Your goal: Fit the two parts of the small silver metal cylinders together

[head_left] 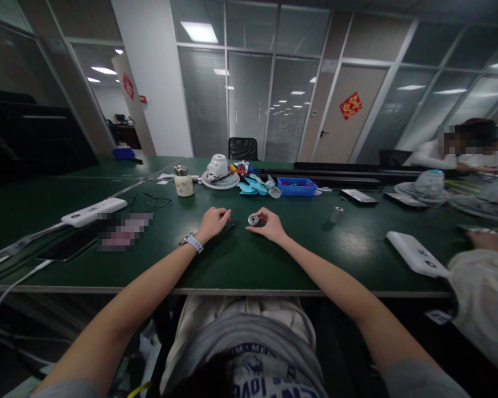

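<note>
My right hand (270, 225) grips a small round metal motor-like part (253, 220) between thumb and fingers, its flat end with a dark centre facing me. My left hand (213, 223), with a watch (191, 241) at the wrist, is a short way to the left of it. Its fingers are curled together, and whatever they may hold is hidden. A tiny dark piece (233, 225) shows just right of the left hand. Farther right, a silver metal cylinder (336, 214) stands upright on the green tabletop (249, 271).
Behind my hands are light-blue fan blades (255, 186), a blue tray (297, 188), a white fan body with grille (219, 178) and a cream bottle (185, 183). White power strips lie left (94, 212) and right (417, 254). People sit at the right.
</note>
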The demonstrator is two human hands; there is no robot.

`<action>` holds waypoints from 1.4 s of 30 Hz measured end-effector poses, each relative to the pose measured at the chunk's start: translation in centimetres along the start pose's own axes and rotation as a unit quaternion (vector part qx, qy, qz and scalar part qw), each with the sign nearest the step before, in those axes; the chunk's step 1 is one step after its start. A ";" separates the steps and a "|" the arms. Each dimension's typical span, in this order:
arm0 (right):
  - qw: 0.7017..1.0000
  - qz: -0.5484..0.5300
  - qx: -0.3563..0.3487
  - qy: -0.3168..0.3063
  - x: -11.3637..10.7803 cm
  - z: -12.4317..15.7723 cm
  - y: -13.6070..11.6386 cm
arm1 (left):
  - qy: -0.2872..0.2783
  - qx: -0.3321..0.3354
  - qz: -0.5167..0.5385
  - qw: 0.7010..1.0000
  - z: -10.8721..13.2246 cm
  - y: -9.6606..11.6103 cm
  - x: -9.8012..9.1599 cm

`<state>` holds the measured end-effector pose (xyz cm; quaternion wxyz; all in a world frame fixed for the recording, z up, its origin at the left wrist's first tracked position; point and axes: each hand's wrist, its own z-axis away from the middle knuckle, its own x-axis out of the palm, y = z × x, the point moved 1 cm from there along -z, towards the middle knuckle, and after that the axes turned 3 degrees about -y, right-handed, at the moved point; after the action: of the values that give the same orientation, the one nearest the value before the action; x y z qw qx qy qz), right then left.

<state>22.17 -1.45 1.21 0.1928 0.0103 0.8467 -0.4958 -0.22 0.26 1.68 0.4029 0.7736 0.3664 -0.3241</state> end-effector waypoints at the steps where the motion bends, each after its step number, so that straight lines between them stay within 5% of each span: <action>1: 1.000 0.015 -0.010 0.004 -0.1 0.0 -0.2 | -0.001 0.001 -0.002 1.000 0.0 0.0 0.0; 15: 0.985 0.161 -0.059 -0.004 -0.9 -0.4 0.7 | 0.000 0.008 -0.004 1.000 -0.1 -0.5 0.3; 25: 0.993 0.110 0.041 0.014 -0.4 -0.3 0.2 | -0.007 0.002 -0.004 1.000 -0.1 -0.3 0.1; 34: 0.996 -0.047 0.078 0.007 -0.1 -1.3 1.5 | 0.000 0.002 -0.002 1.000 0.1 0.0 -0.1; 38: 0.992 -0.026 0.072 0.102 -2.5 -2.6 3.1 | -0.002 0.003 -0.003 1.000 0.0 0.0 -0.1; 42: 0.953 0.133 0.108 0.249 -8.3 -2.7 5.6 | 0.000 0.004 -0.005 1.000 0.0 0.0 0.0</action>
<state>30.21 5.08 0.50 0.0380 0.2670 0.8002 -0.5357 -0.24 0.22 1.70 0.3978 0.7734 0.3690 -0.3279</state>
